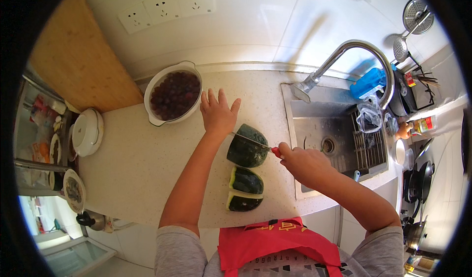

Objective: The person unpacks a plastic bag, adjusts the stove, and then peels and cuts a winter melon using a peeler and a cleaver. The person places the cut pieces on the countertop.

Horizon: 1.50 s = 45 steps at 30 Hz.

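Observation:
My right hand [303,163] is closed round the red handle of a kitchen knife [254,142]. Its blade lies across a large piece of dark green winter melon or similar gourd [249,155] on the speckled countertop. My left hand [220,115] is spread, fingers apart, just beyond the blade's tip, holding nothing. Nearer to me are two smaller cut pieces with dark rind and pale green edges, the upper piece [247,180] and the lower piece [244,202], side by side. How deep the blade sits is unclear.
A white bowl of dark grapes [146,92] stands behind my left hand. To the right is a steel sink [287,129] with a curved faucet [354,44], a blue bottle [368,83] and a draining rack [365,148]. Stacked white dishes [87,132] and a wooden board [83,52] are at left.

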Tool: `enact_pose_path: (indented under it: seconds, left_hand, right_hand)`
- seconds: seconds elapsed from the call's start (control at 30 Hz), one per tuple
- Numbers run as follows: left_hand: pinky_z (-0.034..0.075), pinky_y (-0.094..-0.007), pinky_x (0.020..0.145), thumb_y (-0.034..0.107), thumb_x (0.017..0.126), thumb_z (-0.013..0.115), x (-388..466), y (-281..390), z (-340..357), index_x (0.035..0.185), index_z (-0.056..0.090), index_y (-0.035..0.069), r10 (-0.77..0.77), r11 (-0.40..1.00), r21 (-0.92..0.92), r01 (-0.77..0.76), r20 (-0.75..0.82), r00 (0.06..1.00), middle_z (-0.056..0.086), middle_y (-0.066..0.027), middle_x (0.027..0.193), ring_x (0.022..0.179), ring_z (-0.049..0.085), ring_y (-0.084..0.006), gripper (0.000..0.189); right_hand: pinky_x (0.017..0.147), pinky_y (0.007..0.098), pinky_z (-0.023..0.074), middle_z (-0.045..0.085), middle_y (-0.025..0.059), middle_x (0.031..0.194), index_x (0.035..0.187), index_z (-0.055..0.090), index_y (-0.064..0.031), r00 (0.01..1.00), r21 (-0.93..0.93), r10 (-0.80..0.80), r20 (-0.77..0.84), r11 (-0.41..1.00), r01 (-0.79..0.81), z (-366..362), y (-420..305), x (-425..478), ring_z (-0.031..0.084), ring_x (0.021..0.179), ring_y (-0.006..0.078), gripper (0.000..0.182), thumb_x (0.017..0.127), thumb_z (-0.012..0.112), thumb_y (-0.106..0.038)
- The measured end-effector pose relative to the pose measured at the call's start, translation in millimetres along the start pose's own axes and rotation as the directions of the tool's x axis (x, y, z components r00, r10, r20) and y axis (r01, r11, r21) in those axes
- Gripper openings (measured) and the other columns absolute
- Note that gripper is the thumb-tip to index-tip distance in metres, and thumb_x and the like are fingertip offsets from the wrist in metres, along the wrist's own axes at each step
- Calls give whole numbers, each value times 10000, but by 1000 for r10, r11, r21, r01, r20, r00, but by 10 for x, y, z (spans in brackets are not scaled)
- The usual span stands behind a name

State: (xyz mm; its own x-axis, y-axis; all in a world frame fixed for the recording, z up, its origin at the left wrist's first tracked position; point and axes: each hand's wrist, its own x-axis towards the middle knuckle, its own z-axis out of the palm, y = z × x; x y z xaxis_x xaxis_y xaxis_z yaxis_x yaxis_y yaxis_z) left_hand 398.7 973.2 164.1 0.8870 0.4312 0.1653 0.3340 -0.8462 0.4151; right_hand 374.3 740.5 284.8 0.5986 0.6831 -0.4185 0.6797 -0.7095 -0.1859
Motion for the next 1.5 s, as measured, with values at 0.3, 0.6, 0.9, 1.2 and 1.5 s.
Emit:
enact_pose_path:
  seconds: [0.3, 0.6, 0.9, 1.2, 1.5]
  left_hand:
    - [183, -447, 1019, 520, 837, 406, 75, 47, 22, 1278, 333, 7, 23, 997, 68, -27, 58, 998, 304, -233, 1309, 1262, 184, -362, 681]
    - [177, -435, 1027, 517, 825, 428, 110, 5, 88, 1297, 301, 16, 14, 997, 69, -20, 89, 996, 269, -209, 1344, 1272, 176, -344, 699]
    - [162, -433, 1039, 511, 830, 424, 50, -97, 308, 1333, 234, 30, -98, 990, 119, 70, 247, 964, 215, -186, 1377, 1295, 128, -325, 722]
    - [142, -435, 1046, 515, 852, 377, -40, 15, 335, 1348, 207, 46, -102, 961, 274, 34, 238, 966, 196, -169, 1392, 1308, 110, -310, 703]
    - [162, -441, 1038, 448, 844, 442, -9, 198, 344, 1327, 250, 36, -44, 965, 261, 16, 101, 994, 241, -180, 1371, 1291, 169, -314, 663]
  right_hand:
    - [530, 461, 413, 563, 187, 664, 927, 353, -25, 997, 137, 10, 79, 990, -21, -30, -61, 46, 563, 623, 374, 134, 838, 416, -105]
    - [554, 455, 444, 578, 207, 691, 959, 380, -23, 995, 167, -22, 97, 986, 5, -78, -70, 108, 588, 665, 375, 155, 819, 403, -85]
    - [546, 464, 441, 574, 211, 672, 931, 341, -19, 996, 195, -30, 87, 981, 13, 229, 13, 320, 576, 642, 388, 151, 810, 411, -77]
    - [561, 470, 443, 566, 228, 731, 960, 328, -45, 986, 271, -3, 165, 962, -42, 809, 266, 427, 575, 676, 386, 164, 826, 404, -103]
    - [562, 468, 445, 573, 208, 748, 960, 341, -54, 998, 238, 20, 66, 971, -35, 1169, 459, 497, 574, 666, 388, 158, 860, 398, -162]
